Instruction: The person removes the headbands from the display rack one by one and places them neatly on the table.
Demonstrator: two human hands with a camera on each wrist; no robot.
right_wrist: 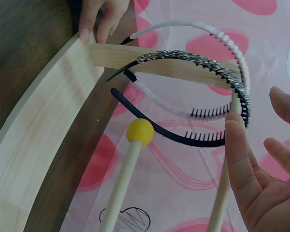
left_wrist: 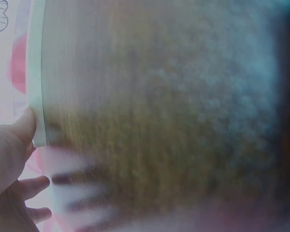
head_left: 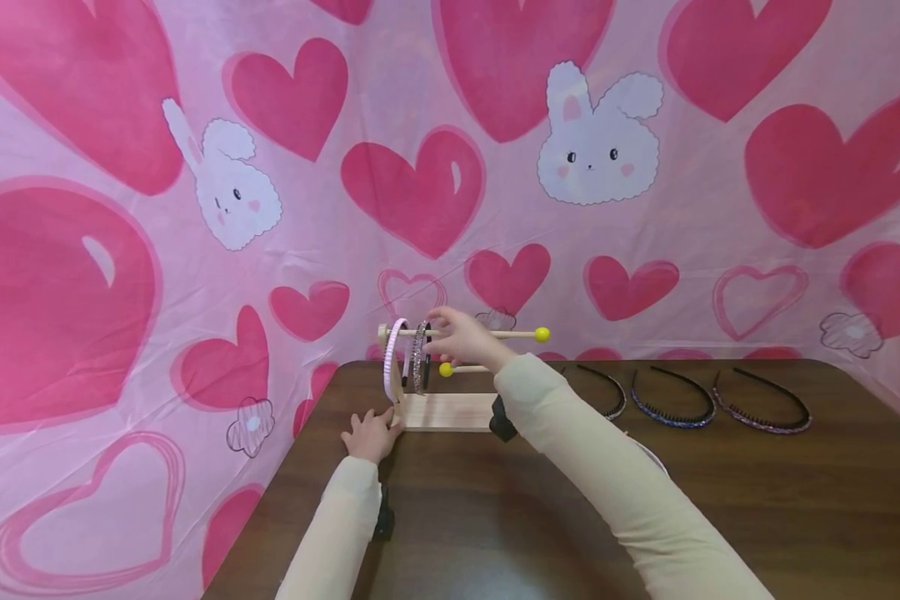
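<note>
A pale wooden stand [head_left: 450, 412] with two yellow-tipped rods stands on the brown table. From its upper rod [head_left: 513, 334] hang two toothed headbands, a white-pink one [head_left: 391, 358] by the upright and a glittery dark one [head_left: 418, 358] beside it. My right hand [head_left: 461, 337] is at that rod, its fairly straight fingers [right_wrist: 237, 154] right at the glittery headband's top, thumb apart. Down at the base's left end, my left hand [head_left: 371, 435] rests with fingers spread, its thumb [left_wrist: 26, 123] against the wood edge.
Three dark headbands lie in a row on the right: one partly behind the right sleeve [head_left: 611, 396], a blue one [head_left: 675, 417] and a purplish one [head_left: 768, 423]. A white band [head_left: 654, 458] shows past the sleeve. The lower rod's yellow ball [head_left: 446, 369] points toward the viewer.
</note>
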